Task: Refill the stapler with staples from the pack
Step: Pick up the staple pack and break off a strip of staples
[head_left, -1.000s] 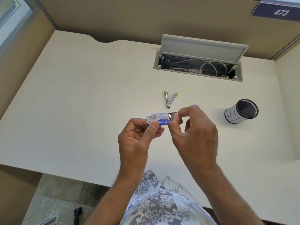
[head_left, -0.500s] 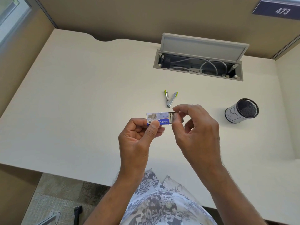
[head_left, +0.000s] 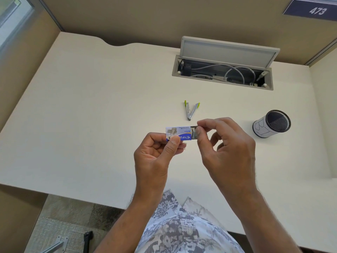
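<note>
Staple pack (head_left: 177,133) held above the desk (head_left: 91,115), roughly over its middle and toward the near edge, pinched at its left end between thumb and fingers of the left hand (head_left: 156,154). Right hand (head_left: 224,148) closed at the pack's right end, thumb and forefinger nipping the grey inner tray or its contents (head_left: 194,133). Compared with a second ago, more grey now exposed beyond the printed sleeve and the right hand drawn slightly further right: tray sliding out. Whether a strip of staples is already gripped cannot be told; too small and partly covered by fingertips.

Stapler (head_left: 190,111) lying on the desk just beyond the hands, toward the far edge, opened in a V with green tips pointing away, untouched. Mesh cup (head_left: 271,124) on its side near the right edge, well clear. Cable hatch (head_left: 222,73) open at the far edge.

Judgement: pack being opened; loading not yet begun. Next: extract one strip, set into the open stapler.
</note>
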